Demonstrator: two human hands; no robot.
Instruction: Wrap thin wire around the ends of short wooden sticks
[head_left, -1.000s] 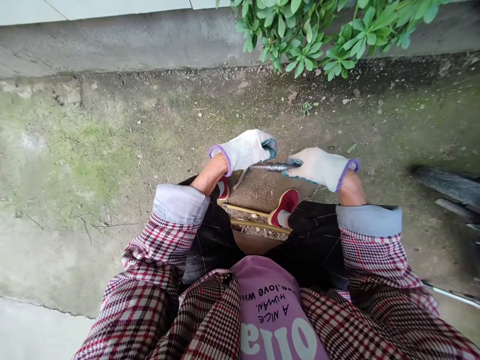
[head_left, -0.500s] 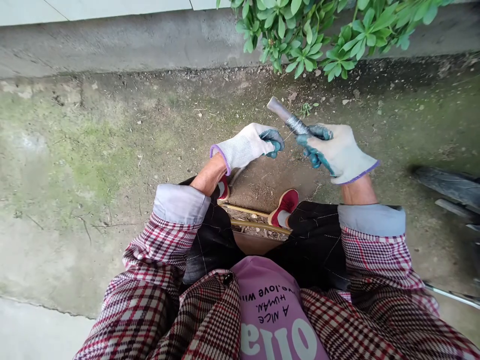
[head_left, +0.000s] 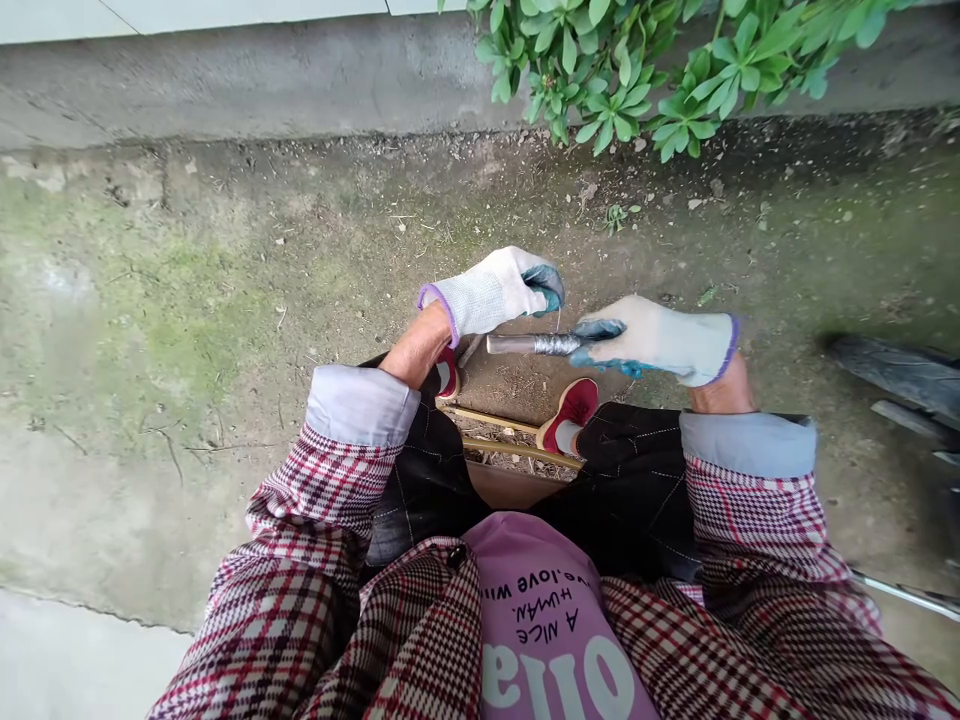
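My right hand [head_left: 660, 342], in a white glove with a blue-grey palm, grips a short grey metal rod [head_left: 529, 344] wound with thin wire. The rod lies level and points left. My left hand [head_left: 499, 288], gloved the same way, is closed just above the rod's free end, its fingertips pinched together; what they hold is too thin to make out. Both hands hover over bare dirt in front of my knees.
My red shoes [head_left: 571, 408] rest on soil by thin yellowish sticks [head_left: 499, 433]. Mossy concrete [head_left: 172, 300] spreads to the left. A low concrete kerb [head_left: 262, 80] with leafy green plants [head_left: 622, 70] runs along the back. Dark objects [head_left: 900, 375] lie at the right edge.
My right hand swung the rod up to point away, then brought it back down level, pointing left. My left hand stayed almost in place, closed.
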